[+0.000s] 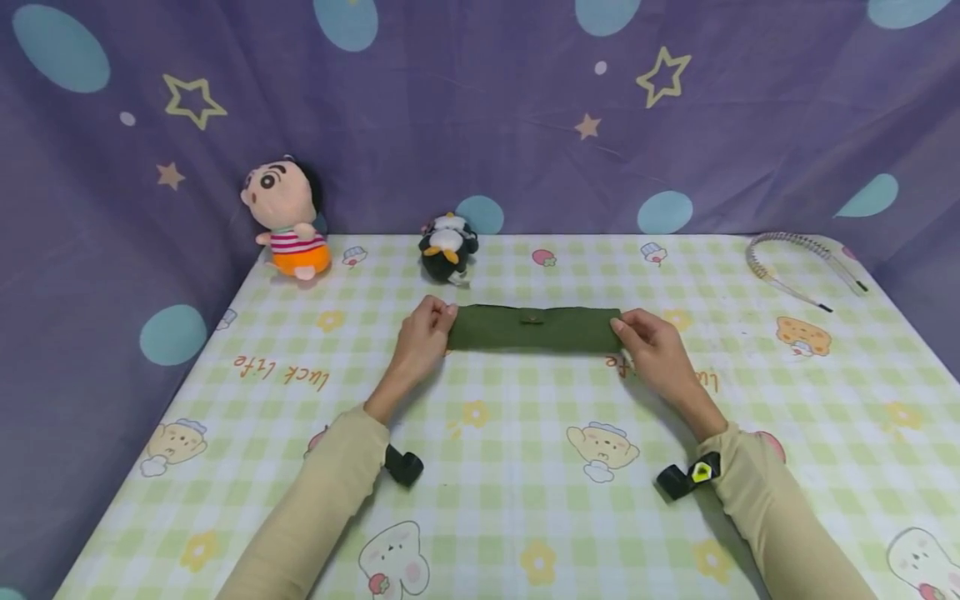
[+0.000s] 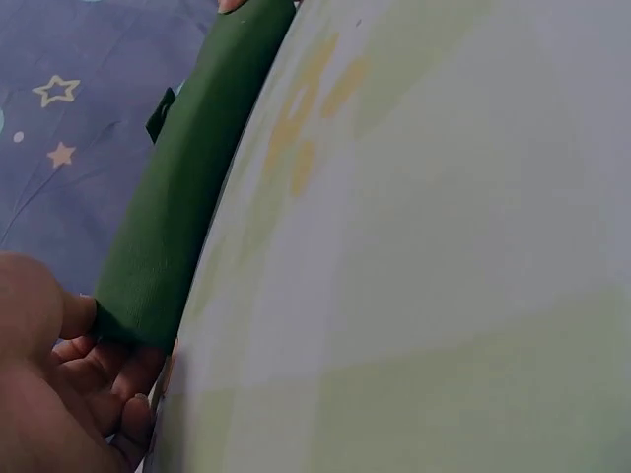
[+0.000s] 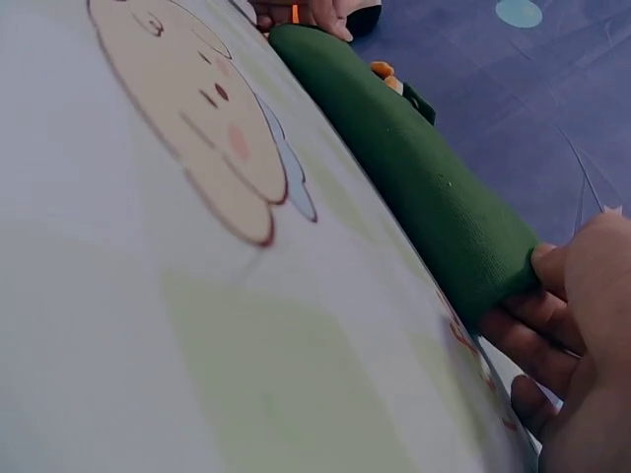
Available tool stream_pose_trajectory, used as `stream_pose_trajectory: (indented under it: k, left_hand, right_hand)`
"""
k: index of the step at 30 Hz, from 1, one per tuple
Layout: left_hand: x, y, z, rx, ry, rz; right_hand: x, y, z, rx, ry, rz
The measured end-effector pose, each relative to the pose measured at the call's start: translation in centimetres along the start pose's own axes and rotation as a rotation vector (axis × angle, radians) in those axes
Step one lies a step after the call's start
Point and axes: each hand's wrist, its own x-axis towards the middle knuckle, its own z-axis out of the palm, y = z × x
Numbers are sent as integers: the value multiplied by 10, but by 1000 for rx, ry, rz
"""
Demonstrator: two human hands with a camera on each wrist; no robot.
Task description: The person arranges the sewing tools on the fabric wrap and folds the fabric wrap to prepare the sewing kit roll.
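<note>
A long, narrow, dark green pouch (image 1: 534,330) with a small snap tab in the middle of its upper edge lies across the middle of the table. My left hand (image 1: 423,340) pinches its left end between thumb and fingers. At the opposite end, my right hand (image 1: 660,350) grips it the same way. In the left wrist view the pouch (image 2: 187,187) looks smooth and slightly rounded, with the tab sticking out on its far side. The right wrist view shows the pouch (image 3: 414,168) close to the tabletop; whether it touches is hard to tell. Its inside is hidden.
Behind the pouch sits a small penguin plush (image 1: 447,248). A cartoon boy plush (image 1: 288,221) in a striped shirt is at the back left corner. A beaded headband (image 1: 787,237) lies at the back right. A purple curtain (image 1: 480,117) hangs behind the checked tablecloth (image 1: 517,467).
</note>
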Motion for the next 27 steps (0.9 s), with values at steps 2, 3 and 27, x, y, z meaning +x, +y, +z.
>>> stream_pose_trajectory:
  k: [2, 3, 27]
  left_hand:
    - [2, 0, 1, 25, -14, -9]
    - [3, 0, 2, 35, -22, -13]
    - [-2, 4, -13, -39, -36, -88]
  right_hand:
    - [0, 0, 0, -11, 8, 11]
    - [0, 1, 0, -17, 12, 18]
    - [-4, 0, -10, 5, -54, 96]
